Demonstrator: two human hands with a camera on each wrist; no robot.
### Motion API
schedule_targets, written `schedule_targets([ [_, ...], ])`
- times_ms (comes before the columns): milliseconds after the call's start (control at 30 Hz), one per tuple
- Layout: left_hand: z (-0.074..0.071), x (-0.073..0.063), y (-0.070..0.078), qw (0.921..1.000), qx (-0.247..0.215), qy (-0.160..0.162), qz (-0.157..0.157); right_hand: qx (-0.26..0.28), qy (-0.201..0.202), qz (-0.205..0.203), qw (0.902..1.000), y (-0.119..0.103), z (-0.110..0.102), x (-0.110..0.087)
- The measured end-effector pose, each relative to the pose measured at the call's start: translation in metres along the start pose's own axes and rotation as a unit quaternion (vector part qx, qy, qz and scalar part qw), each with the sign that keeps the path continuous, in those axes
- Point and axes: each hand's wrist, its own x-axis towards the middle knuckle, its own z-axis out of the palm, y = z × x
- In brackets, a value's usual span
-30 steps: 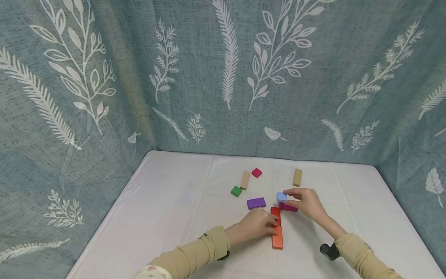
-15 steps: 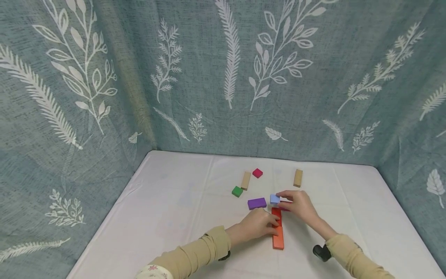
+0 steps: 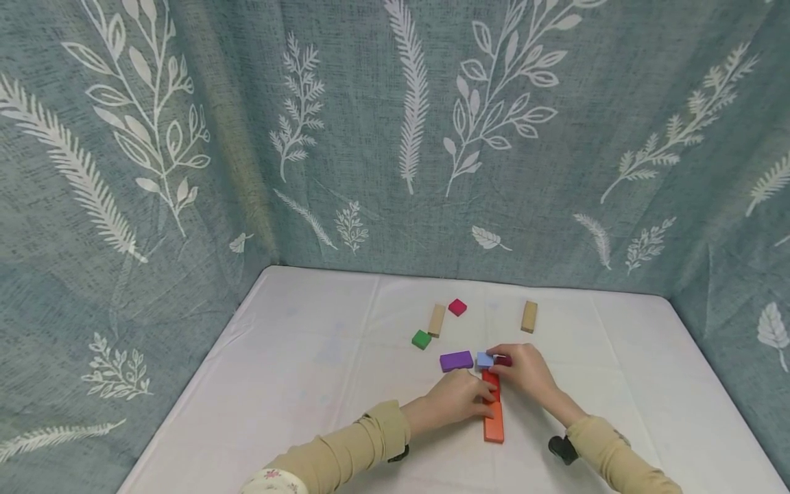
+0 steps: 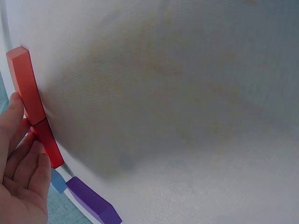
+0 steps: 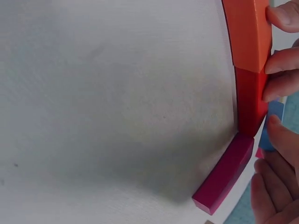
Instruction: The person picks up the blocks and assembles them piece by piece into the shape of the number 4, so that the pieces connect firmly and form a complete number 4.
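Observation:
My right hand [image 3: 524, 374] pinches a light blue block [image 3: 485, 360] between thumb and fingers, at the far end of a red block [image 3: 492, 379]. The red block stands end to end with an orange block [image 3: 494, 429]. My left hand [image 3: 453, 396] rests its fingertips on both; in the left wrist view its thumb touches the orange block [image 4: 28, 88]. A purple block [image 3: 457, 361] lies left of the light blue one. A magenta block [image 5: 224, 175] slants away from the red block's end in the right wrist view, partly covered by my right hand in the head view.
Farther back on the white tabletop [image 3: 308, 343] lie a green block [image 3: 422, 339], a crimson block [image 3: 457, 307] and two plain wooden blocks, one left [image 3: 436, 320] and one right [image 3: 529, 317]. A leaf-patterned curtain [image 3: 370, 137] hangs behind the table.
My right hand has carried the light blue block left and slightly nearer, from above the magenta block to the gap beside the purple block. My left hand has stayed on the red and orange blocks.

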Motion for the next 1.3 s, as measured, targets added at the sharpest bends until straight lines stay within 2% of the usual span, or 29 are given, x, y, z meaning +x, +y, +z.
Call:
schedule_targets([
  [233, 0.001, 0.000, 0.000, 1.0000, 0.000, 0.004, 0.004, 0.010, -0.008, 0.004, 0.9999, 0.001, -0.002, 0.004],
  [500, 0.002, 0.001, 0.000, 1.0000, -0.002, 0.001, 0.001, -0.003, -0.023, 0.006, 0.9997, 0.004, -0.004, 0.006],
  [967, 0.001, 0.002, 0.000, 1.0000, 0.002, 0.001, -0.004, -0.005, -0.047, -0.006, 0.9989, 0.007, -0.010, 0.006],
  [1100, 0.000, 0.002, 0.001, 1.0000, 0.007, 0.002, 0.000, 0.005, -0.048, -0.009, 0.9988, 0.007, -0.016, 0.008],
  [1300, -0.001, 0.002, 0.002, 1.0000, 0.000, -0.002, -0.005, 0.004, -0.041, 0.007, 0.9991, 0.009, -0.030, 0.013],
])
